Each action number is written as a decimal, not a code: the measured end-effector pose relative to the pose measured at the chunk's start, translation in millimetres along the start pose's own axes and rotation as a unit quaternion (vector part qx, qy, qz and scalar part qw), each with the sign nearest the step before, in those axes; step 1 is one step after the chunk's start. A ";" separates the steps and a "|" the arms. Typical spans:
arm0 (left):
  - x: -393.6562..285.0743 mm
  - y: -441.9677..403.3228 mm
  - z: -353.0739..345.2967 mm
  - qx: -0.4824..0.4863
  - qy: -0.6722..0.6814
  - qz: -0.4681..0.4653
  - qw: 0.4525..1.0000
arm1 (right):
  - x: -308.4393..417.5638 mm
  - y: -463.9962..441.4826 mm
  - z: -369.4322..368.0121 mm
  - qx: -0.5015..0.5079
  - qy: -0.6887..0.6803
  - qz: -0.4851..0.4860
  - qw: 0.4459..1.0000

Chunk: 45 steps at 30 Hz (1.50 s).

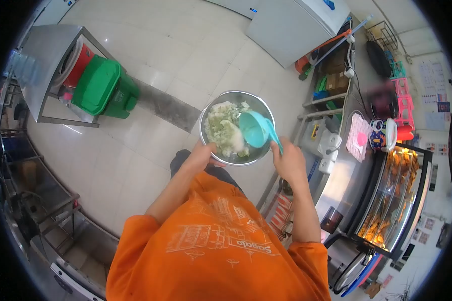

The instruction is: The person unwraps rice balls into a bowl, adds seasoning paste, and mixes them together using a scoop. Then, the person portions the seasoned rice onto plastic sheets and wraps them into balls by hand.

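A round metal bowl [204, 131] is held out in front of my orange shirt, above the tiled floor. My left hand [202, 155] grips its near left rim, fingers closed around the edge. Inside lies a heap of chopped pale green and white food [222, 128], with a whiter patch near its middle. My right hand [290, 163] is wrapped around the handle of a turquoise plastic dipper [254, 129]. The dipper's cup is over the right side of the bowl, tilted beside the food. Whether anything is in the cup, I cannot tell.
Left of me, a green lidded bin [98, 85] stands by a steel table [50, 47] with a red bucket [79, 64] under it. At right runs a counter [344, 183] with a lit glass display case [391, 195] of fried food. A white chest [291, 30] stands ahead.
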State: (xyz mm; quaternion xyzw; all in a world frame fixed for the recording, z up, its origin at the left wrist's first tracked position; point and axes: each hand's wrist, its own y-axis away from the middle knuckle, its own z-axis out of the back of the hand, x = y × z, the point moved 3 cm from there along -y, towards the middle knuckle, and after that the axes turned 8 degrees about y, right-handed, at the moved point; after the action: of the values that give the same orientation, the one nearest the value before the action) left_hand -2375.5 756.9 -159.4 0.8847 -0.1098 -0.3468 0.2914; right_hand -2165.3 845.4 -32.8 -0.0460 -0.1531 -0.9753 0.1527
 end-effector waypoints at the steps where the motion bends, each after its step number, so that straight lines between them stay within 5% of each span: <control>1: -5.3 -7.7 -3.3 0.000 0.001 0.000 1.000 | -6.3 -7.2 -4.5 0.005 -0.028 0.027 0.999; 8: -60.2 -70.8 -7.0 0.023 -0.059 0.030 0.998 | 41.7 -101.0 -34.1 0.080 0.076 0.017 0.994; 13: -117.0 -141.9 19.9 0.012 0.027 0.041 0.999 | 62.7 -192.0 38.9 0.021 0.094 -0.049 0.994; 15: -154.1 -173.5 32.9 0.032 0.011 0.086 0.996 | 57.8 -230.7 37.5 0.044 0.038 0.059 0.997; 16: -180.1 -186.0 34.6 0.044 -0.006 0.062 0.997 | 64.6 -254.3 37.3 0.054 0.014 0.114 0.992; 20: -255.7 -218.8 38.8 0.052 -0.033 0.001 0.998 | 158.4 -330.7 33.6 0.087 0.113 0.034 0.989; 26: -344.1 -246.0 80.0 0.033 -0.038 -0.013 0.999 | 230.1 -417.8 74.5 -0.016 0.219 0.055 0.974; 29: -394.7 -231.9 86.1 0.031 -0.083 -0.055 0.995 | 260.6 -470.9 68.2 -0.120 0.249 0.172 0.945; 34: -436.1 -234.1 122.6 -0.054 -0.088 -0.096 0.990 | 328.4 -490.0 29.0 0.003 0.096 0.250 0.963; 37: -437.2 -239.3 141.6 -0.097 -0.069 -0.095 0.988 | 334.5 -523.5 -22.1 0.004 -0.106 0.412 0.905; 40: -438.3 -237.0 155.2 -0.140 -0.023 -0.113 0.983 | 374.4 -536.9 -13.2 0.438 -0.152 0.169 0.870; 43: -445.1 -230.5 165.0 -0.168 0.019 -0.141 0.975 | 403.1 -563.8 -7.5 0.530 -0.171 0.160 0.815; 45: -449.2 -221.7 165.1 -0.201 0.051 -0.167 0.964 | 426.0 -593.2 14.1 0.469 -0.120 0.246 0.840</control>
State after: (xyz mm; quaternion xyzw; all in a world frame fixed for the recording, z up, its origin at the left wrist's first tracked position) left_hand -2819.4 1041.1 -141.0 0.8303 0.1265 -0.3599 0.4062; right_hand -2753.9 1266.7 -130.0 -0.1214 -0.5925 -0.7045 0.3714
